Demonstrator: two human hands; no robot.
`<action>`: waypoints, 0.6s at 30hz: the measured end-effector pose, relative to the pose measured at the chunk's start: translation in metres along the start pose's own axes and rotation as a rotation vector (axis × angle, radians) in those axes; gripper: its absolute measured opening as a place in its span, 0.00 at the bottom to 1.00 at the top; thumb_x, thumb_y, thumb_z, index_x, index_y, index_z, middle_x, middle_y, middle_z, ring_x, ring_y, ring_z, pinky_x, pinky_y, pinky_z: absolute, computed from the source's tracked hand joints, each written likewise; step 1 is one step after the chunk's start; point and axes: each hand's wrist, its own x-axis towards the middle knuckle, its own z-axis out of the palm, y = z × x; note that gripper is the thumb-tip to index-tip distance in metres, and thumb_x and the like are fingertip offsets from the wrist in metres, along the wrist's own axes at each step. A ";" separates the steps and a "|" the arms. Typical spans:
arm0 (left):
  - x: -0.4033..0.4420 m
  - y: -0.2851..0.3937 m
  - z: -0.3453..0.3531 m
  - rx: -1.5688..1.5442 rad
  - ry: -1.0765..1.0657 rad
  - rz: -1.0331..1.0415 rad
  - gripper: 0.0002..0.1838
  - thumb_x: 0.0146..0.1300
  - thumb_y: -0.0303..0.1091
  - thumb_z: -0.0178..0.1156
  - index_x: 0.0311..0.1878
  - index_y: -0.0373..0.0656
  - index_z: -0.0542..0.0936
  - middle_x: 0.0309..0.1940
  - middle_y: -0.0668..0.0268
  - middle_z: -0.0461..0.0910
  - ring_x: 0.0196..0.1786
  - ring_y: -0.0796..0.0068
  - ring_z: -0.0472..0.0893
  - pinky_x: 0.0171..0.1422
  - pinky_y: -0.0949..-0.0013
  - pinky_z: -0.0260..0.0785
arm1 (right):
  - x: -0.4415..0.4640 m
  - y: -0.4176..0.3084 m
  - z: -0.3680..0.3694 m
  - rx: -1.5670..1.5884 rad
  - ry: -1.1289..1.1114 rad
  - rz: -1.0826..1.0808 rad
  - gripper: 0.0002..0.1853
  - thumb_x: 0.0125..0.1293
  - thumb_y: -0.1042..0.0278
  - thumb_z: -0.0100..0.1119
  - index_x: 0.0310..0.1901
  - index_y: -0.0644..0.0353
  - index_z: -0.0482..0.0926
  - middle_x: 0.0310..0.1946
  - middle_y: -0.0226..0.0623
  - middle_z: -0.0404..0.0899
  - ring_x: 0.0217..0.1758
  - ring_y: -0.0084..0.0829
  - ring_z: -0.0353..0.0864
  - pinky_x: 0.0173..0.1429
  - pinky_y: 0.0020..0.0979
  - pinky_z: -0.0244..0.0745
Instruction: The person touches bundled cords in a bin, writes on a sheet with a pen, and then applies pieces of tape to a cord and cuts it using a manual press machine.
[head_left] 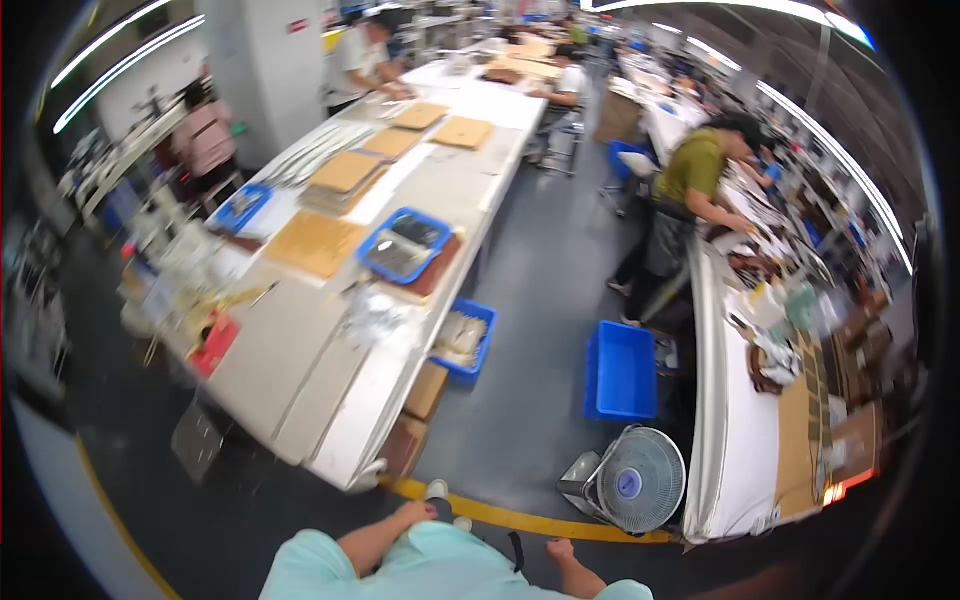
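Observation:
My left hand point(415, 512) hangs in front of my light green shirt point(450, 565), close to dark cloth over my leg. Its fingers are too small and blurred to make out. Lower right, my right hand point(560, 550) is beside my body, with a dark strap point(516, 550) between it and the shirt. I cannot see anything in it, and its fingers do not show clearly. Below me are my white shoes point(436, 490), at a yellow floor line point(530, 520). Neither hand touches the long worktable point(300, 370) ahead on the left.
A floor fan point(640, 482) and a blue bin point(620, 370) stand in the aisle. Another blue crate point(465, 340) sits by the left table, which bears brown sheets point(315, 243) and a blue tray point(405, 245). A co-worker point(690, 190) leans over the right-hand bench point(710, 420).

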 end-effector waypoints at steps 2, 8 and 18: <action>-0.037 -0.013 -0.005 -0.090 0.075 -0.269 0.20 0.60 0.48 0.61 0.54 0.55 0.86 0.54 0.58 0.85 0.56 0.52 0.84 0.64 0.53 0.75 | 0.023 0.035 0.005 -0.068 0.091 -0.019 0.18 0.60 0.57 0.62 0.46 0.59 0.88 0.39 0.45 0.89 0.47 0.41 0.89 0.52 0.38 0.82; -0.142 -0.060 0.017 -0.375 0.292 -0.651 0.18 0.60 0.44 0.60 0.52 0.53 0.87 0.57 0.56 0.83 0.61 0.51 0.81 0.64 0.52 0.74 | 0.067 0.018 0.051 0.182 -0.187 -0.079 0.08 0.61 0.67 0.62 0.31 0.64 0.80 0.28 0.43 0.82 0.29 0.40 0.86 0.29 0.41 0.79; -0.235 -0.157 0.079 -0.419 0.745 -0.729 0.15 0.60 0.45 0.58 0.40 0.49 0.89 0.43 0.54 0.87 0.49 0.48 0.85 0.55 0.50 0.78 | -0.068 -0.258 0.152 0.087 -0.310 -0.558 0.10 0.64 0.71 0.56 0.44 0.63 0.82 0.30 0.37 0.83 0.28 0.30 0.83 0.29 0.30 0.77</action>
